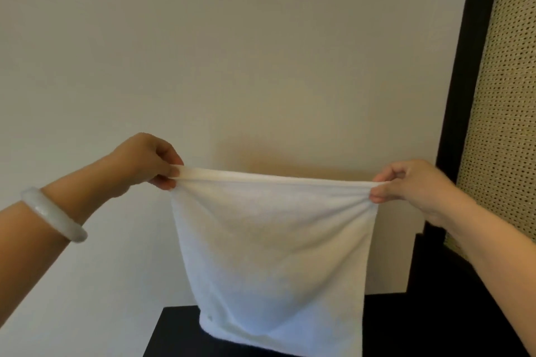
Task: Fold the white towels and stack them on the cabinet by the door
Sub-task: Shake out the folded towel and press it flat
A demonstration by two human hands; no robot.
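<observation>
A white towel hangs in the air, stretched flat between both hands in front of a cream wall. My left hand pinches its upper left corner and my right hand pinches its upper right corner. The top edge is pulled taut and the cloth appears doubled over. Its lower edge hangs just above the dark top of the cabinet, part of which the towel hides.
A pale bangle sits on my left wrist. A black frame runs up the right side, with a woven cane panel beside it. The cabinet's top continues dark at the lower right.
</observation>
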